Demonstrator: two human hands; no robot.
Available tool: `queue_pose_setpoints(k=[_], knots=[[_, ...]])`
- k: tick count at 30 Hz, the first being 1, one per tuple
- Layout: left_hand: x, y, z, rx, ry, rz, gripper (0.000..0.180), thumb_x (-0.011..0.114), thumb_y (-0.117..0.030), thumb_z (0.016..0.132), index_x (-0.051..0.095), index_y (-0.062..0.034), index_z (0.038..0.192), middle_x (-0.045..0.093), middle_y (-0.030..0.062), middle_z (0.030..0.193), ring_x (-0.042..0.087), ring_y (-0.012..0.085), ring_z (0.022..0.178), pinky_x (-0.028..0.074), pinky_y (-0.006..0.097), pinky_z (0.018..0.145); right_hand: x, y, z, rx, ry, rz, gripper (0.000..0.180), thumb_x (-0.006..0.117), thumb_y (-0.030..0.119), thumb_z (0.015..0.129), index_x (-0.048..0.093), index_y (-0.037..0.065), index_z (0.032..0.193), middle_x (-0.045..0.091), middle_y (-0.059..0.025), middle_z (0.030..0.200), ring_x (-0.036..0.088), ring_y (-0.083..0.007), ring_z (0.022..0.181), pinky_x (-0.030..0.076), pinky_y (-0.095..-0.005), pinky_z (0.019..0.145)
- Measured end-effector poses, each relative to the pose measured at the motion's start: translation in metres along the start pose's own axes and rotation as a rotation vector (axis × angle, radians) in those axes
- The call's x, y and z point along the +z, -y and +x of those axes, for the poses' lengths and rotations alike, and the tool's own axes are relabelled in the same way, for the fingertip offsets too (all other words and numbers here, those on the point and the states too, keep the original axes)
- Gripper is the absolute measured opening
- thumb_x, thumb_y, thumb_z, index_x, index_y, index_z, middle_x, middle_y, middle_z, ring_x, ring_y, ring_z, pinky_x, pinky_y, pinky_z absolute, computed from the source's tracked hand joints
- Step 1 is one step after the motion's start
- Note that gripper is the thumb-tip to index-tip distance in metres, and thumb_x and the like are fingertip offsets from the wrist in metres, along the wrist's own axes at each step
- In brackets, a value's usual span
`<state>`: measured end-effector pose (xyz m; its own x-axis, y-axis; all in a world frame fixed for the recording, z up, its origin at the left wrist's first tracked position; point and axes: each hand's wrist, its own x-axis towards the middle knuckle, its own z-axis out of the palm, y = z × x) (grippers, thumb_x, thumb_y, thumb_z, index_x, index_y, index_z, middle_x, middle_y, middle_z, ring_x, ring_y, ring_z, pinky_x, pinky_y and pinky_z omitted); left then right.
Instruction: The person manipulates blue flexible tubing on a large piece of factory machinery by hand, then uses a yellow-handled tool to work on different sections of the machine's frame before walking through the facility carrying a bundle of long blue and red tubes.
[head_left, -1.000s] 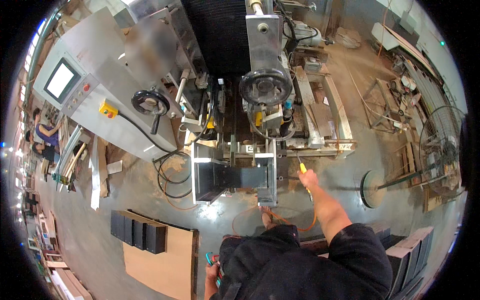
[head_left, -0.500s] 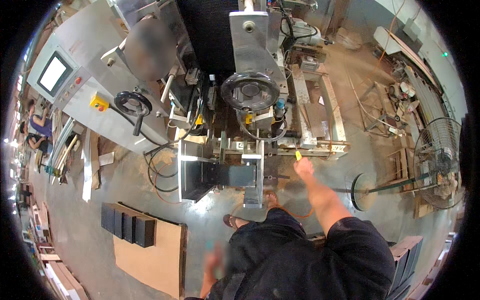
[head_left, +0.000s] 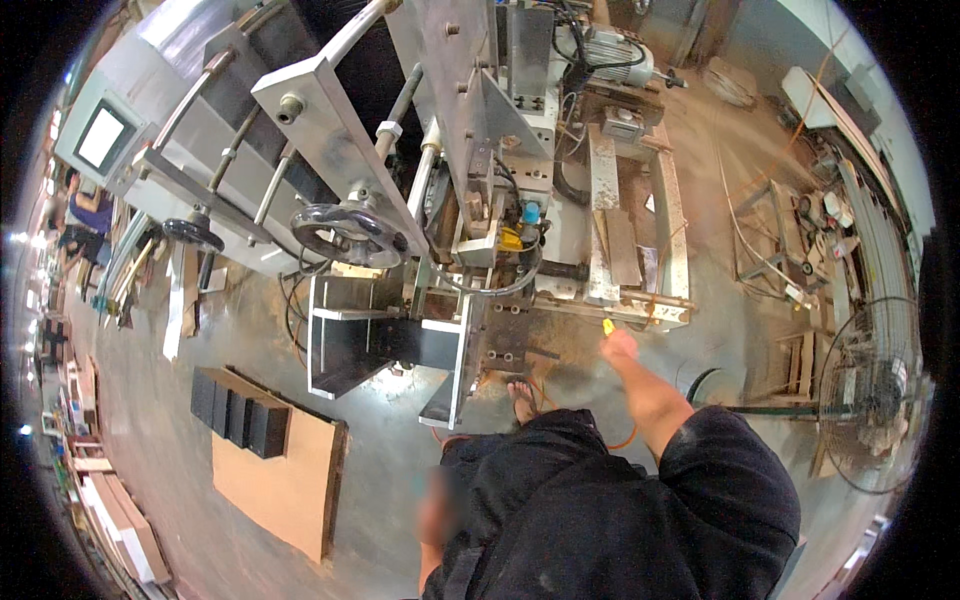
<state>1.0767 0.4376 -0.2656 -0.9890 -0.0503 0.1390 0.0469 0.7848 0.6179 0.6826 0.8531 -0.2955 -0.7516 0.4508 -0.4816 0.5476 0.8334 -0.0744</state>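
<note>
My right hand (head_left: 620,347) is stretched forward at right of centre, its fingers closed round a small yellow tool (head_left: 608,327) whose exact kind I cannot make out. It hangs in front of a rusty white machine frame (head_left: 650,313). My left hand (head_left: 436,515) is low beside my dark clothing, smeared by blur, so its fingers are hidden; a hint of teal shows by it. Ahead of me stands a metal machine with a black handwheel (head_left: 350,225) and a dark metal bracket (head_left: 425,345) at its front.
Several black blocks (head_left: 240,415) lie on a brown board (head_left: 285,490) on the floor at left. A standing fan (head_left: 870,390) is at right. A control panel with a screen (head_left: 100,143) is at far left. Cables (head_left: 295,325) trail on the floor. A person (head_left: 88,210) is far left.
My viewpoint has shifted, so the machine appears turned and further left. My right hand still holds the yellow tool, slightly lower in view. My left hand stays low and blurred.
</note>
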Motion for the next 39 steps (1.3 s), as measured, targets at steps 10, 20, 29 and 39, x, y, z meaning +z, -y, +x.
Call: queue_pose_setpoints(k=[10, 20, 29, 39], knots=[[0.065, 0.019, -0.048, -0.181, 0.114, -0.165, 0.054, 0.059, -0.025, 0.091, 0.045, -0.0055, 0.139, 0.054, 0.0047, 0.088, 0.050, 0.0182, 0.064, 0.043, 0.032, 0.056, -0.083, 0.004, 0.020, -0.042, -0.091, 0.146, 0.040, 0.066, 0.034, 0.082, 0.067, 0.003, 0.106, 0.067, -0.0208, 0.109, 0.065, -0.0349, 0.103, 0.052, -0.0456, 0.088], [0.122, 0.039, -0.056, -1.007, 0.297, -0.973, 0.041, 0.052, -0.040, 0.099, 0.058, -0.0112, 0.127, 0.049, -0.0049, 0.061, 0.039, 0.0076, 0.042, 0.034, 0.026, 0.040, -0.082, -0.010, 0.002, -0.059, -0.099, 0.174, 0.045, 0.065, 0.036, 0.080, 0.067, 0.002, 0.110, 0.065, -0.0227, 0.113, 0.062, -0.0370, 0.108, 0.050, -0.0452, 0.091], [0.102, 0.003, -0.081, -0.150, 0.120, -0.136, 0.031, 0.057, -0.026, 0.095, 0.058, -0.0100, 0.123, 0.057, -0.0024, 0.073, 0.042, 0.0083, 0.048, 0.035, 0.027, 0.043, -0.104, -0.032, -0.001, -0.059, -0.112, 0.234, 0.039, 0.065, 0.032, 0.080, 0.068, 0.003, 0.106, 0.066, -0.0219, 0.113, 0.062, -0.0357, 0.109, 0.050, -0.0447, 0.091], [0.140, -0.077, -0.012, 0.378, -0.468, 1.408, 0.041, 0.046, -0.033, 0.099, 0.053, -0.0149, 0.135, 0.059, 0.0011, 0.093, 0.049, 0.0175, 0.059, 0.042, 0.033, 0.052, -0.149, -0.004, 0.115, -0.115, -0.178, 0.318, 0.036, 0.063, 0.028, 0.079, 0.068, 0.004, 0.104, 0.067, -0.0213, 0.108, 0.065, -0.0370, 0.103, 0.052, -0.0458, 0.087]])
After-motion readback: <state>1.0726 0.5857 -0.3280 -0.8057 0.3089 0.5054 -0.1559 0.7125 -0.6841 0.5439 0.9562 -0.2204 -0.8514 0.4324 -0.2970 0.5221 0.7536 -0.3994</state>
